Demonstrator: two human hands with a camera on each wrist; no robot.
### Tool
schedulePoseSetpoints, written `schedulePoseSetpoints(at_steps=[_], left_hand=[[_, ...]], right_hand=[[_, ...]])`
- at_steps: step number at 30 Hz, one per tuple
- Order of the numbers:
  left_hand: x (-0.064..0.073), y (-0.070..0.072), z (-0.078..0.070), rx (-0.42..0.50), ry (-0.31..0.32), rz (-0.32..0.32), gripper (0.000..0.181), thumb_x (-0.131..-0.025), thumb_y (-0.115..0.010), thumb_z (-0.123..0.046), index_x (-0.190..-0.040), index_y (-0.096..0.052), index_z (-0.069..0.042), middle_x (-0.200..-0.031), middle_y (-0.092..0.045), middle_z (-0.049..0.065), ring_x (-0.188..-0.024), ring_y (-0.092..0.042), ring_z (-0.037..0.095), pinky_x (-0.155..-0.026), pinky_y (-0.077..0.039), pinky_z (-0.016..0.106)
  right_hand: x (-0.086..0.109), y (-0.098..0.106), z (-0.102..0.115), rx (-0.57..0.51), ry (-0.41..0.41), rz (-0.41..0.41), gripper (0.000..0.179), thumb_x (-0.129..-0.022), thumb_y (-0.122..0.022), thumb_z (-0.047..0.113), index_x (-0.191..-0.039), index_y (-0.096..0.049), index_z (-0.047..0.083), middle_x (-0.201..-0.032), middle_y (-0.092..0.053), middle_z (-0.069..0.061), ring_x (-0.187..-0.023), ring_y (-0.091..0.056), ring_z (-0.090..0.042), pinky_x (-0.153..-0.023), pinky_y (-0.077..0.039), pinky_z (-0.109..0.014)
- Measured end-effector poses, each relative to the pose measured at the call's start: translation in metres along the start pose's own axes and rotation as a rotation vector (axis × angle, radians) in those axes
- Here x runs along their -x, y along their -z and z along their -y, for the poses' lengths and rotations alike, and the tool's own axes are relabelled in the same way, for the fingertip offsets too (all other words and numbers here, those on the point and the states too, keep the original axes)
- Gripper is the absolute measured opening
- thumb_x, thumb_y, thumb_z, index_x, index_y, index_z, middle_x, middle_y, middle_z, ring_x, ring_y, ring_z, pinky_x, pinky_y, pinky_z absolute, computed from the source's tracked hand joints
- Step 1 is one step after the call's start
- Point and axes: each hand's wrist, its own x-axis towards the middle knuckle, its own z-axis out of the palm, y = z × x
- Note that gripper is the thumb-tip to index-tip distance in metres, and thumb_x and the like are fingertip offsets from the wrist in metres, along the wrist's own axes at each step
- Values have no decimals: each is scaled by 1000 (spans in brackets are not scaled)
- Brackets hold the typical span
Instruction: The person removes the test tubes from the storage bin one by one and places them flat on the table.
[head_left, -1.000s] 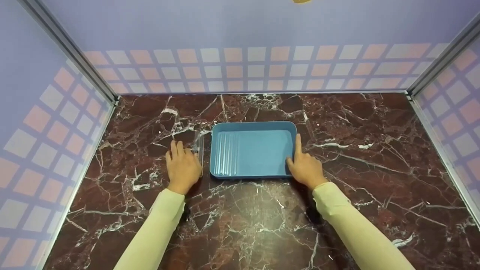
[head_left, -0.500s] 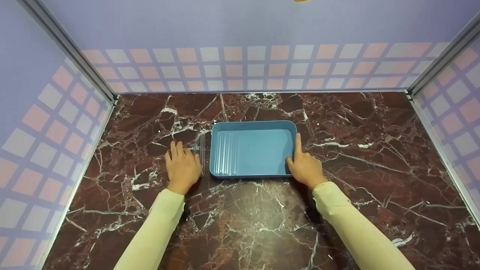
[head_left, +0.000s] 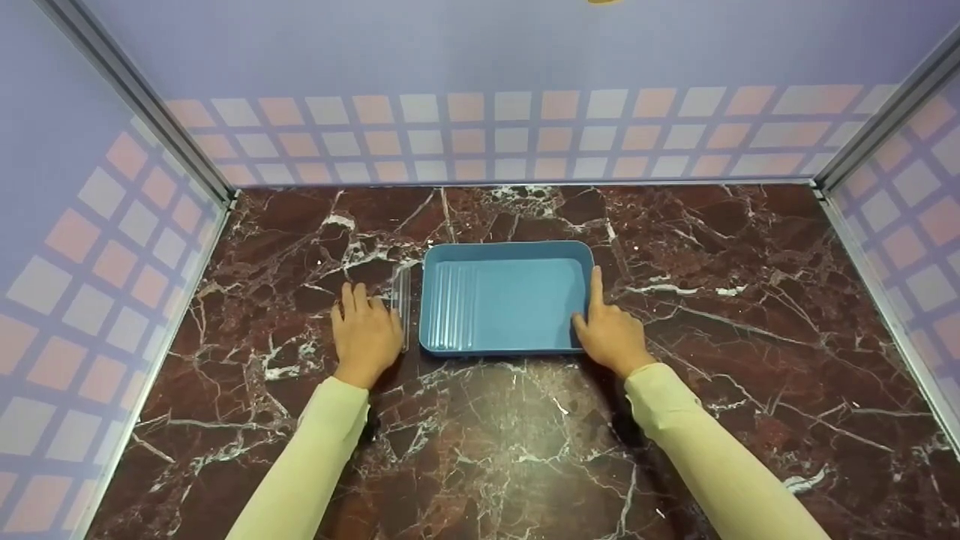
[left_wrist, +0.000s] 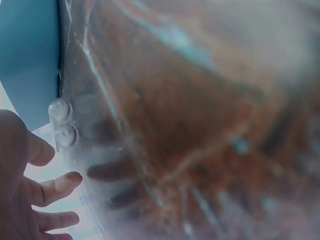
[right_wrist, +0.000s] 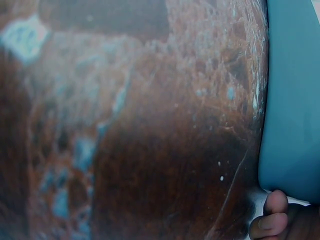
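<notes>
In the head view, a blue rectangular tray (head_left: 532,304) sits mid-table. Several clear tube-like pieces (head_left: 454,307) line its left end, side by side. More clear tubes (head_left: 405,307) lie outside, along the tray's left wall. My left hand (head_left: 366,335) rests just left of these, fingers loosely extended, thumb side nearest them. Two round tube ends (left_wrist: 61,110) show close to the thumb in the left wrist view. My right hand (head_left: 613,334) holds the tray's near right corner, thumb inside and index finger along the outer right wall. The right wrist view shows fingertips (right_wrist: 275,215) at the tray corner.
The table top (head_left: 517,427) is dark red marble with white veins. A lilac wall with pink and white squares (head_left: 510,139) closes the back, and similar panels stand left and right. A bit of something yellow (head_left: 602,1) shows at the top edge.
The clear tubes beside my left hand shift slightly. Both hands and the tray keep their places.
</notes>
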Motion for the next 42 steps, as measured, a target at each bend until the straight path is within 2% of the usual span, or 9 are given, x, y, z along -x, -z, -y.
schedulePoseSetpoints(at_steps=[6, 13, 16, 20, 23, 29, 34, 42], left_hand=[[0, 2, 0, 3, -9, -30, 47, -89, -46, -31, -110, -57, 10, -134, -40, 25, -132, -26, 42, -101, -27, 57], [-1, 9, -2, -7, -9, 1, 50, -90, -45, -33, -114, -54, 10, -136, -37, 25, -133, -24, 41, -101, -25, 56], [-1, 12, -4, -6, -10, 2, 50, -90, -46, -33, -115, -54, 10, -134, -39, 25, -131, -28, 40, -99, -27, 56], [0, 15, -6, -10, -16, -16, 45, -89, -48, -32, -109, -56, 7, -115, -50, 22, -112, -44, 38, -88, -33, 52], [1, 17, -8, -25, -25, -33, 41, -88, -49, -32, -103, -57, 5, -100, -55, 20, -97, -49, 37, -81, -35, 49], [2, 21, -12, -38, -58, -72, 38, -87, -52, -32, -100, -59, 3, -94, -62, 20, -89, -56, 37, -75, -39, 49], [2, 23, -16, -26, -80, -85, 38, -85, -54, -33, -99, -61, 1, -84, -66, 20, -76, -61, 38, -68, -43, 49], [0, 28, -27, -20, -84, -97, 35, -84, -57, -35, -93, -61, -1, -69, -64, 19, -60, -60, 37, -51, -44, 49]], right_hand=[[1, 2, 1, 8, 0, 4, 79, -90, -41, 40, -147, 5, 11, -76, -66, -20, -52, -57, -29, -46, -39, -43], [0, 1, 1, 3, -5, -8, 79, -90, -42, 39, -147, 3, 10, -76, -66, -20, -54, -58, -31, -47, -40, -45], [1, 2, 1, 0, -7, -11, 79, -90, -43, 40, -147, 2, 10, -78, -67, -21, -56, -59, -32, -49, -41, -46], [2, 2, 2, -10, -2, -14, 79, -90, -43, 39, -147, 2, 9, -80, -67, -22, -59, -60, -34, -51, -42, -48], [2, 3, 2, -11, -4, -13, 79, -89, -43, 39, -147, 2, 9, -82, -67, -22, -60, -61, -34, -52, -42, -48], [1, 2, 2, -10, -6, -9, 80, -89, -44, 40, -147, 3, 10, -80, -67, -21, -58, -60, -33, -50, -42, -47], [1, 0, 0, -9, 2, -28, 80, -89, -44, 38, -147, 3, 9, -77, -66, -21, -56, -59, -32, -49, -41, -47], [1, 0, 0, -12, -1, -43, 79, -88, -44, 38, -147, 0, 10, -77, -66, -21, -57, -59, -33, -50, -42, -47]])
